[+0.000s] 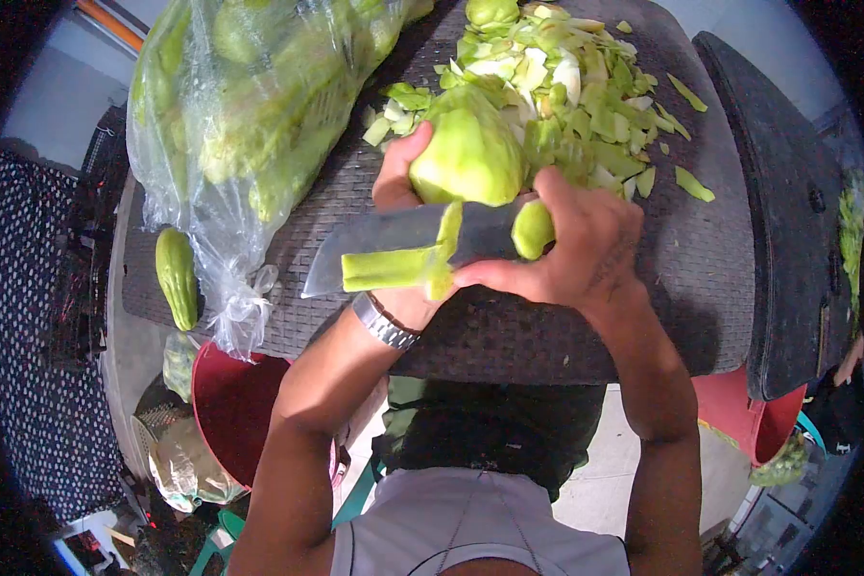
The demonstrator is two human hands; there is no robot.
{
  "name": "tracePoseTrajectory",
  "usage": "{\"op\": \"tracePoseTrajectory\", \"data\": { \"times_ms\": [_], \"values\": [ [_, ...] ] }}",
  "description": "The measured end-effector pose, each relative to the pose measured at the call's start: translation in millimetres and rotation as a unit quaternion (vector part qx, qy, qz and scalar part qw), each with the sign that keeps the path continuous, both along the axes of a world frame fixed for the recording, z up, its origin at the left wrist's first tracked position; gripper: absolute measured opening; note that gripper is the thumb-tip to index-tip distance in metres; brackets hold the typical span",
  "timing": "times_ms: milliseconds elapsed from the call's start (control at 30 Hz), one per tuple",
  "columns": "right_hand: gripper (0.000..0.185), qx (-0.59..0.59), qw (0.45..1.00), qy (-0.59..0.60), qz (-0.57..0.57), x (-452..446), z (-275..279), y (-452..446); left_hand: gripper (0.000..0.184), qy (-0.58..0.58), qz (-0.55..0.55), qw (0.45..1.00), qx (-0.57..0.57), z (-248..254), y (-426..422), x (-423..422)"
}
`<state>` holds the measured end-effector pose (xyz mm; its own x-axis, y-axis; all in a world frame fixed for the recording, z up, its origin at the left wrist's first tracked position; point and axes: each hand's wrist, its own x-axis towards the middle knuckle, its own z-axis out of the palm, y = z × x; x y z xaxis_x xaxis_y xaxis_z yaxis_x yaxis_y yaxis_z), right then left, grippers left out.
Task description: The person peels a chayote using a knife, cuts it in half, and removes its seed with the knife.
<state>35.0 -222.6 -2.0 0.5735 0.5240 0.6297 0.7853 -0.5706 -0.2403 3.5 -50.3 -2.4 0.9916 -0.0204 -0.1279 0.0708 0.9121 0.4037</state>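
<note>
My left hand cups a large pale-green chayote from the left and below; the knife hides most of its fingers. In my right hand is a broad-bladed knife, its handle covered by my fingers and its tip pointing left. The blade lies just in front of the chayote. Strips of green peel cling to the blade, and a rounder green piece sits close to my right fingers. Past the chayote, a heap of peel covers part of the woven-textured tabletop.
A knotted clear plastic bag full of chayotes fills the table's left side. One loose green chayote lies beside it. Red tubs stand below the table on both sides. A dark padded chair back borders the right edge.
</note>
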Motion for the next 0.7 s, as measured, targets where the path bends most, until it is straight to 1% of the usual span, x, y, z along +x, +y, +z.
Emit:
{"op": "tracePoseTrajectory", "data": {
  "times_ms": [100,133,267,333,367,433,500,567,667,700],
  "values": [
    [0.085,-0.017,0.999,0.009,-0.034,14,0,-10,0.050,0.038,-0.005,0.999,-0.008,-5,6,1],
    [0.085,-0.013,0.999,0.015,-0.034,20,-1,-13,0.058,0.037,-0.020,0.999,-0.021,-2,6,1],
    [0.084,-0.022,0.997,0.054,-0.042,12,5,-9,0.050,0.012,-0.028,0.999,-0.010,5,4,-2],
    [0.084,-0.015,0.998,0.058,-0.014,10,7,-11,0.049,0.001,-0.038,0.999,-0.011,12,2,-6],
    [0.085,-0.011,0.998,0.061,0.000,10,7,-11,0.048,0.016,-0.042,0.999,-0.005,12,2,-6],
    [0.085,-0.006,0.997,0.077,-0.008,15,3,-16,0.046,0.046,-0.050,0.998,0.009,11,5,-3],
    [0.084,-0.004,0.995,0.095,-0.020,26,1,-23,0.034,0.054,-0.032,0.997,0.037,-1,11,1],
    [0.082,-0.008,0.993,0.116,-0.038,36,2,-30,0.031,0.040,-0.041,0.996,0.063,1,9,-3],
    [0.076,0.005,0.994,0.107,-0.013,25,11,-24,0.033,0.074,-0.012,0.997,0.028,-7,6,-3],
    [0.078,0.011,0.995,0.101,-0.009,24,10,-22,0.034,0.088,0.022,0.995,0.051,-18,6,4]
  ]
}}
